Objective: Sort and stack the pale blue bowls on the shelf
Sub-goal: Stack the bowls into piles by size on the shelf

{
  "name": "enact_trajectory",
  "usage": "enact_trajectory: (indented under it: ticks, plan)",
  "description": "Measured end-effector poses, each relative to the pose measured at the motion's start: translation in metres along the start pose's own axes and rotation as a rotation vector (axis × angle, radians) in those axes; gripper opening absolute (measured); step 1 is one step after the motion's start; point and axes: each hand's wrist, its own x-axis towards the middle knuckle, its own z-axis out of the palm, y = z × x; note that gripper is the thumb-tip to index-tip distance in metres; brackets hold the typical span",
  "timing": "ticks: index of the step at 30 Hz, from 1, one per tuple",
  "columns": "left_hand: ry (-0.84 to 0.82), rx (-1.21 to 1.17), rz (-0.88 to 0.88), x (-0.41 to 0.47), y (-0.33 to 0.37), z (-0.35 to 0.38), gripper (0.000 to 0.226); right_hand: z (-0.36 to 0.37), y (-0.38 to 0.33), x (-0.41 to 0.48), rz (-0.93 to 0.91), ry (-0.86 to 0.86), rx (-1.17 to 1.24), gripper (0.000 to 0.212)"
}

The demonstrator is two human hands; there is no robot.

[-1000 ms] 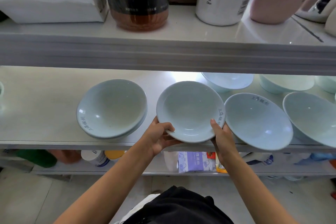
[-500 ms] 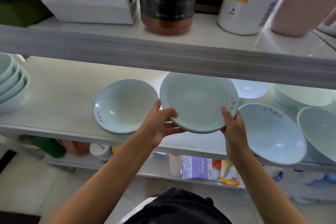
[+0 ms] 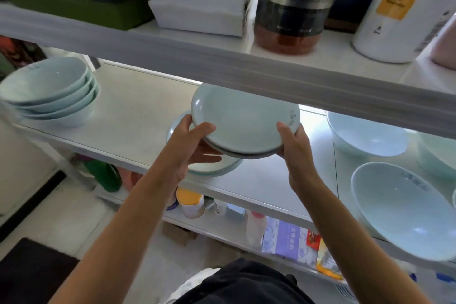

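As left hand (image 3: 190,145) and right hand (image 3: 296,148) clamp fingers on just the rim of the held bowl (image 3: 244,121), it could slip and chip the stack (image 3: 222,168) below.

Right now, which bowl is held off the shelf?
The shallow bowl gripped by the left hand and right hand, above the low stack; the others rest on the shelf.

No legible text anywhere (only blurred marks on the held bowl (image 3: 244,123) and white canister (image 3: 385,39))
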Motion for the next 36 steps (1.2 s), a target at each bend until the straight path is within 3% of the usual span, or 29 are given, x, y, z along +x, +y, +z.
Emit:
enact_trajectory:
  ticks: [11,18,21,31,36]
  plan:
    - [0.164,0.033,-0.093,0.007,-0.015,-0.035,0.035,0.034,0.024,0.012,-0.044,-0.095,-0.409,0.046]
    - [0.328,0.177,-0.079,0.021,-0.027,-0.040,0.020,0.041,0.039,0.021,-0.011,-0.081,-0.575,0.051]
    - [0.369,0.363,-0.050,0.025,-0.027,-0.045,0.018,0.047,0.043,0.026,-0.022,-0.095,-0.618,0.048]
    - [0.456,1.127,-0.022,0.029,-0.034,-0.053,0.048,0.056,0.055,0.026,-0.117,-0.088,-0.656,0.045]
    - [0.623,1.395,0.170,0.026,-0.029,-0.045,0.047,0.048,0.053,0.028,-0.161,-0.135,-0.736,0.057]
